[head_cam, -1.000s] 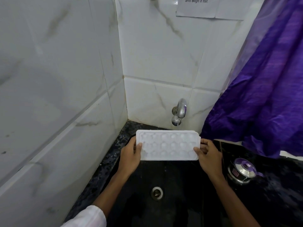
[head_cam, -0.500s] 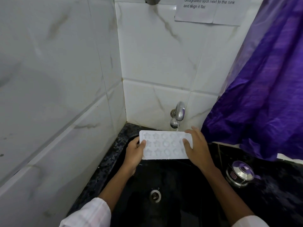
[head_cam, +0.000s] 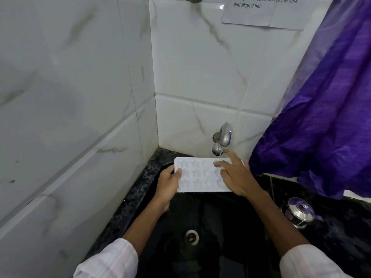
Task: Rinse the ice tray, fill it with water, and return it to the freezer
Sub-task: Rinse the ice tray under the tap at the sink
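Tray (head_cam: 197, 175) at lower centre of frame, over the sink (head_cam: 210, 215), just below the tap (head_cam: 222, 138); thin water stream (head_cam: 220, 156) lands on its far right side. Left hand (head_cam: 167, 184) grips the tray's left end, thumb on top. Right hand (head_cam: 239, 177) lies over the right end, fingers spread, uncurled.

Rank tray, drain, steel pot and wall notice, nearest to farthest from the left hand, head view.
1. The tray, gripped at its left end by the left hand.
2. The drain, below in the sink.
3. The steel pot, right, on the counter.
4. The wall notice, high up right.
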Available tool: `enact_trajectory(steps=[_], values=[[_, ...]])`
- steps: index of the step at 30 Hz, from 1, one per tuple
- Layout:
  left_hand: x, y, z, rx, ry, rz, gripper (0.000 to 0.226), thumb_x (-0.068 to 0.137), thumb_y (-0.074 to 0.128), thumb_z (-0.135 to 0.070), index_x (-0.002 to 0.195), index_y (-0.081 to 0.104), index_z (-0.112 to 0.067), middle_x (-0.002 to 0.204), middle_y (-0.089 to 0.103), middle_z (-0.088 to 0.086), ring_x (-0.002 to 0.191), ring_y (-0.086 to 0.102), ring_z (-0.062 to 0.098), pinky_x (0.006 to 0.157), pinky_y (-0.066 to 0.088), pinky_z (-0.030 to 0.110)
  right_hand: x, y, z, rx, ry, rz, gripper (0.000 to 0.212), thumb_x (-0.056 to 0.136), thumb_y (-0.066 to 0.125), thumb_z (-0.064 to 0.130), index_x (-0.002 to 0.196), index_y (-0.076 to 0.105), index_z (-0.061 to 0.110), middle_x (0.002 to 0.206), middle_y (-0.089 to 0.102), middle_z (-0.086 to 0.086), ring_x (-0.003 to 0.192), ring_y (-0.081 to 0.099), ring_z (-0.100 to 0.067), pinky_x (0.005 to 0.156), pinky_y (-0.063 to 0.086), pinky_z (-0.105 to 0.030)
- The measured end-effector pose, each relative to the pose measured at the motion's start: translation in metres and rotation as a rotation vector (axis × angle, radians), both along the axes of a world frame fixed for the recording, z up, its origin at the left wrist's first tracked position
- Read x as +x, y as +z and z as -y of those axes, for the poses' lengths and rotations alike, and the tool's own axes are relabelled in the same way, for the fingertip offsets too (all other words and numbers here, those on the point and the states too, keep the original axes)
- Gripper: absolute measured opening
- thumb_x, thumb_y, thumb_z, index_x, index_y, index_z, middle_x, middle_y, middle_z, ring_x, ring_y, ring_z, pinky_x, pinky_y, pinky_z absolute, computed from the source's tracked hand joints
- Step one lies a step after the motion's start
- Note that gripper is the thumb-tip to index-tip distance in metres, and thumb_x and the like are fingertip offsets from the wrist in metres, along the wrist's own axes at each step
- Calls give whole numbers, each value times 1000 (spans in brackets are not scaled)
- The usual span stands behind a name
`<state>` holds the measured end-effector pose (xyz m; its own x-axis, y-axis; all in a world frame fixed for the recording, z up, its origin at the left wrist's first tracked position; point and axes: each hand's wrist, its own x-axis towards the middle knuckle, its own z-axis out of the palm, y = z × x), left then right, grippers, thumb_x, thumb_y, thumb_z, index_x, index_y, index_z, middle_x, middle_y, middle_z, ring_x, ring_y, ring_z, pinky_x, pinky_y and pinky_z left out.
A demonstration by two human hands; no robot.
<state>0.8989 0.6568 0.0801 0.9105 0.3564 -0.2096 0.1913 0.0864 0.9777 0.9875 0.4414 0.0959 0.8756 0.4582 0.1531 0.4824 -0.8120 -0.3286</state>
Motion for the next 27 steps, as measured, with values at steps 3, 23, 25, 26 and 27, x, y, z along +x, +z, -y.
enact_trajectory(steps=[3,23,25,26,27], values=[[-1,2,0,5,6,10,27,104,49,-19,125,65,-14,110,74,1,99,73,18,90,59,45,-1,3,2,12,14,-38,35,99,40,20,123,62,31,159,21,1,142,28,-21,116,9,-55],[2,6,0,8,22,27,28,105,47,-18,125,66,-13,111,74,2,99,72,16,89,60,41,-10,14,-1,-26,16,-65,38,104,32,24,133,55,32,158,23,1,139,21,-20,118,12,-51],[4,7,-1,8,18,31,28,105,47,-18,125,66,-13,111,74,1,99,73,16,89,60,40,-7,14,0,-14,25,-60,37,104,32,25,133,54,32,157,25,2,141,24,-19,118,13,-51],[5,8,-1,11,19,34,28,105,47,-18,125,66,-13,111,74,1,99,73,16,89,60,41,-6,14,0,-6,28,-64,37,104,32,25,133,54,32,156,27,2,141,26,-19,118,13,-51],[6,9,-1,14,22,39,28,105,48,-18,124,66,-13,110,74,1,99,73,17,89,60,41,-5,14,-1,-1,27,-66,36,105,32,25,131,55,31,156,28,2,141,27,-19,118,14,-51]])
